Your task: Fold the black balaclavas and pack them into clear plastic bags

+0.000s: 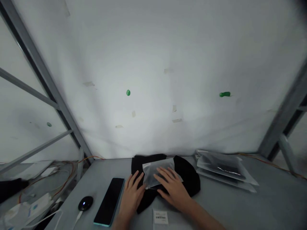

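Note:
A small translucent plastic bag (150, 169) lies on top of a dark cloth item (192, 179), perhaps a garment, at the back middle of the grey table. My right hand (174, 188) rests on the bag with its fingers spread flat. At the bag's lower left corner is my left hand (131, 193), fingers stretched out over the edge of the black cloth and touching or very near the bag. Whether the bag holds anything cannot be made out. Close to me, between my forearms, a white barcode label (160, 217) sits on what looks like another clear bag.
Stacked clear bags with dark contents (225, 169) lie at the back right. To the left are a phone (109, 201) and a round black device (85, 203) with a white cable. A white wall (153, 134) and grey metal frame posts (51, 73) bound the table.

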`<state>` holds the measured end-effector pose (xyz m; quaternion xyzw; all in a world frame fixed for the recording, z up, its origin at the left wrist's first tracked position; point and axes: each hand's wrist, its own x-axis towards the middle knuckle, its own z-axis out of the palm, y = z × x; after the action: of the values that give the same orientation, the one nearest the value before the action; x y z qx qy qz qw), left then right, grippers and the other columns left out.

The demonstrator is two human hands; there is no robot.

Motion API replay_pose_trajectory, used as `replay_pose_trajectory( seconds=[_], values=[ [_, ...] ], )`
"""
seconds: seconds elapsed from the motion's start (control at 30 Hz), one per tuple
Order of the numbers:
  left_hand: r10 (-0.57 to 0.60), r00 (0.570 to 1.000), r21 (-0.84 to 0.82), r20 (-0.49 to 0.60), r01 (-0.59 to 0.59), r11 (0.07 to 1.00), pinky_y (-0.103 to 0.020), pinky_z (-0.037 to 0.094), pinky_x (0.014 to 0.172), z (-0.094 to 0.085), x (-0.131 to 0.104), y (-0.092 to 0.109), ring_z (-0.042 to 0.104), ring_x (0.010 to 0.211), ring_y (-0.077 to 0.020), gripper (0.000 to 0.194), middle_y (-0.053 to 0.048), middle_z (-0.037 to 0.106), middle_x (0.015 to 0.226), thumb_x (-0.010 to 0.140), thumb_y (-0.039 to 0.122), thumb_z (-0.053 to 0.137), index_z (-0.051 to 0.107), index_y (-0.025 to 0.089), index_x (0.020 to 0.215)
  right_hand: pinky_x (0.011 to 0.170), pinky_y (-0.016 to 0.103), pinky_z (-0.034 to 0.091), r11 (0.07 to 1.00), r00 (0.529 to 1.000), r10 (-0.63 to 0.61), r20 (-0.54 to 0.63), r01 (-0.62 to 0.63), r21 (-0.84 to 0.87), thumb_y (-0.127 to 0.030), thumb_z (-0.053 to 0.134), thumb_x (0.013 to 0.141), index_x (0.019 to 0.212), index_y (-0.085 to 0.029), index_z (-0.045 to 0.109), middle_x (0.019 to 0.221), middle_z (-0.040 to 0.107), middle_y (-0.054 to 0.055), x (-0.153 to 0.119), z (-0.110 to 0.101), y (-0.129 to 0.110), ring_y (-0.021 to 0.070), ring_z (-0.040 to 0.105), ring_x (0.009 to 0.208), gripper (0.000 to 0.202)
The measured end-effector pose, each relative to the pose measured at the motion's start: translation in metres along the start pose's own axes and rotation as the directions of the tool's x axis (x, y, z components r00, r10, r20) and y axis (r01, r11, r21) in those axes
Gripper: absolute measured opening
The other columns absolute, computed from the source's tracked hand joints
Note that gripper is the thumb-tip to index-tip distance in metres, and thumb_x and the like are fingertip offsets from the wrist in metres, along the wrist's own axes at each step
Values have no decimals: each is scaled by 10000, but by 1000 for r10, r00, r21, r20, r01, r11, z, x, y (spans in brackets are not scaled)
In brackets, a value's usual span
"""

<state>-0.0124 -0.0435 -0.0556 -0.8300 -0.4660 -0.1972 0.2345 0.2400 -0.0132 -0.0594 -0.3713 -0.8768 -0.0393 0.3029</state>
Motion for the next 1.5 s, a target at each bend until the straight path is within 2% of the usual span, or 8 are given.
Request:
replay_pose_trajectory(
  seconds=[0.3,0.53,0.8,0.93,1.13,1.27,1.37,1.5],
  values=[
    [-49,988,-13,-143,47,999,-451,379,1041,-10,2,15,566,1220,-246,230,13,701,1233,925,155,564,694,307,1040,1103,442,315,973,967,-227,-116,231,19,-212,572,956,948,-246,678,996,718,12,32,32,-28,197,598,1038,112],
    [-144,968,-21,-206,142,990,-499,328,1052,-20,-7,2,594,1167,-260,206,4,727,1169,945,158,535,680,293,999,1000,448,367,994,958,-79,-275,54,-95,-233,550,963,905,-272,700,1029,731,17,-11,-9,40,216,607,962,165],
    [-229,972,-244,-59,208,947,-444,490,923,-7,2,14,664,998,-227,189,-33,732,1060,979,199,466,627,252,1062,936,429,444,982,989,-25,-149,-4,-187,-290,576,934,1246,-258,636,1355,609,88,-17,-31,48,272,582,1143,320],
    [-266,958,-379,106,286,880,-394,549,907,-7,-4,21,647,1094,-229,320,-67,680,1193,936,302,562,549,246,1251,841,367,490,983,980,-119,-157,94,-156,-174,520,930,1129,-267,700,1083,747,41,1,-31,43,221,659,980,284],
    [-199,955,-367,221,270,890,-449,539,982,-11,-29,9,617,1184,-280,350,-58,664,1267,798,325,730,656,289,1139,882,377,487,935,850,74,-522,-241,-260,-314,506,976,1230,-245,664,1064,739,73,-51,-119,157,231,644,933,307],
    [-151,965,-340,213,218,915,-408,562,944,-15,-28,-3,657,1123,-238,196,-32,720,1154,881,185,583,698,282,1008,859,423,480,903,872,148,-466,-311,-296,-451,424,994,1104,-229,737,1014,734,138,-103,-144,215,257,648,910,400],
    [-115,960,-293,255,190,937,-435,553,951,-23,-25,-10,649,1137,-252,219,-26,731,1126,857,147,570,704,281,967,848,478,485,914,908,169,-384,-291,-284,-503,461,959,1032,-234,757,1038,716,164,-119,-126,201,308,658,950,406],
    [-145,955,-305,259,223,926,-445,540,946,-34,-24,-9,624,1182,-269,209,-30,737,1122,817,107,545,670,262,879,975,476,471,973,962,148,-227,-183,-142,-389,563,929,1207,-269,673,1222,669,132,-100,-80,119,296,614,1135,322]
  ],
)
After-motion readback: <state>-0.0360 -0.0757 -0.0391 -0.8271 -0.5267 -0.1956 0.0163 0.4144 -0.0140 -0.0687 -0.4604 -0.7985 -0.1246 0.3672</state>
